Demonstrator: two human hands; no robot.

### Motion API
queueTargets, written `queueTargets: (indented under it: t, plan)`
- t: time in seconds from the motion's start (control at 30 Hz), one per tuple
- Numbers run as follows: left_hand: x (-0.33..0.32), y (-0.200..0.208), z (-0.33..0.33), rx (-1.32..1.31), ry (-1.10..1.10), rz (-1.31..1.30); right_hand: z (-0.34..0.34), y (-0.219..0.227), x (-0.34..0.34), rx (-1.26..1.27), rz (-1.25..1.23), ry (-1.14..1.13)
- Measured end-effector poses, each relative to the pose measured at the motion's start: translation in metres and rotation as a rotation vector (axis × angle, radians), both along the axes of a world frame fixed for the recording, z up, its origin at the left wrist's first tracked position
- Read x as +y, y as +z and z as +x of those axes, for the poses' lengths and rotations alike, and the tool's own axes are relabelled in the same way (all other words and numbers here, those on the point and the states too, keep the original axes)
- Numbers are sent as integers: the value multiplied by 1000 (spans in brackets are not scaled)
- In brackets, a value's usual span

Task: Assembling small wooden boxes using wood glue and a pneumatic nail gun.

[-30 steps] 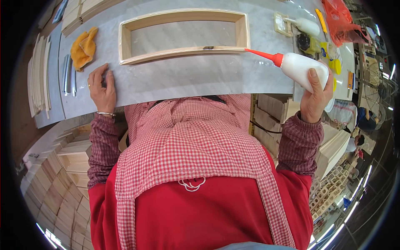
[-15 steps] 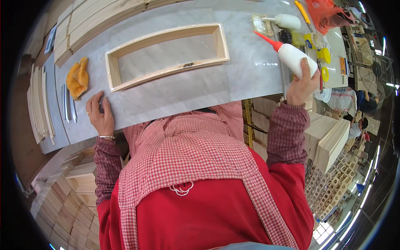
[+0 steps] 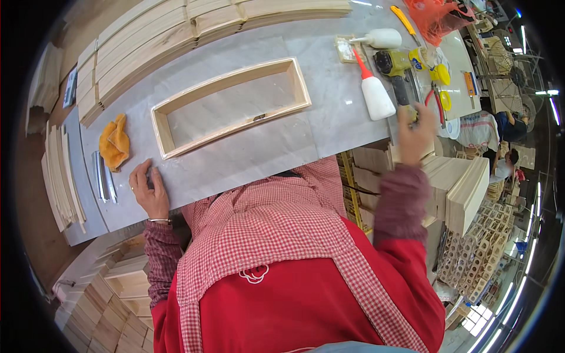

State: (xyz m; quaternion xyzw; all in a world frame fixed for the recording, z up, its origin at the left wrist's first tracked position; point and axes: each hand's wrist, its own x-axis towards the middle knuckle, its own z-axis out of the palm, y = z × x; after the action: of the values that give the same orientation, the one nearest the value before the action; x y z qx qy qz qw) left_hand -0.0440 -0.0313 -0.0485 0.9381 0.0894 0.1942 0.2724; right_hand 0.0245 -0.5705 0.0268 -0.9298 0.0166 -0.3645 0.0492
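Observation:
A rectangular wooden frame (image 3: 268, 119) of pale wood lies on the grey tabletop in front of me. Beside its lower left corner my left hand (image 3: 150, 191) rests at the table's near edge, fingers loosely apart and nothing in them. At the right, my right hand (image 3: 416, 135) is smeared by motion over the near table edge. It is at the grip end of a yellow-green and black tool, seemingly a nail gun (image 3: 400, 88); whether they touch is unclear. A white glue bottle (image 3: 377, 99) with a red nozzle lies just left of that hand.
Stacked wooden boards (image 3: 147, 50) line the far side. An orange cloth (image 3: 114, 144) and metal strips (image 3: 103, 176) lie at left. Far right are another white bottle (image 3: 384, 39), a yellow cutter knife (image 3: 403, 19), red-handled pliers (image 3: 435, 103) and a red plastic bag (image 3: 432, 20).
My right hand has let go of the glue bottle, which now lies on the table, and has moved to the tool's grip end. My left hand stays at the edge; the view has shifted.

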Motion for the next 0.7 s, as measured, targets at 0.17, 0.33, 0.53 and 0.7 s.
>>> queueTargets:
  t: [0.17, 0.33, 0.53, 0.7]
  plan:
    - [0, 4, 4, -7, -30, -33, -116, 136, -159, 201, -443, -713]
    - [1, 5, 2, -31, -12, -42, -178, 136, -192, 466, -81, -1017]
    - [2, 1, 1, -58, -24, -37, -213, 133, -247, 677, 364, -1095]
    - [0, 4, -1, -75, -26, -37, -191, 132, -226, 629, 467, -1054]
